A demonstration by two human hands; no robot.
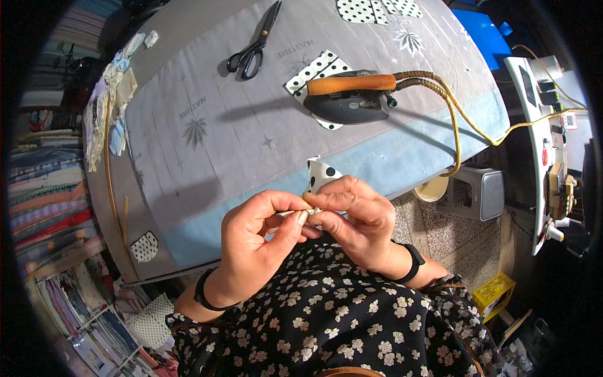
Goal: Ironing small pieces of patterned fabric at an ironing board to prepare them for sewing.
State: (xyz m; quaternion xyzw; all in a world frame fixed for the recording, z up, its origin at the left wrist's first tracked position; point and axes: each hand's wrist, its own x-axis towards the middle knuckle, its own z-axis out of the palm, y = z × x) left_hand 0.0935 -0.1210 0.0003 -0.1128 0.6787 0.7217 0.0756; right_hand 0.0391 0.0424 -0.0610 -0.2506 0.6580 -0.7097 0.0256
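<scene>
Both of my hands meet in front of my chest, just below the table's near edge. My left hand [257, 235] and my right hand [355, 217] pinch a small white piece of fabric with black dots [320, 174] between thumbs and fingertips; its pointed corner sticks up above my fingers. The pinched part is mostly hidden by my fingers. A dark band circles each wrist. Farther back on the table, a black iron with an orange-brown handle [348, 97] rests on another dotted fabric piece [317, 68].
The table [207, 138] is covered by a grey patterned sheet. Black scissors [254, 44] lie at the back, with more dotted pieces [370, 9] beyond. A yellow cord [455, 119] runs off the right edge. Stacked fabrics [47, 195] fill shelves on the left.
</scene>
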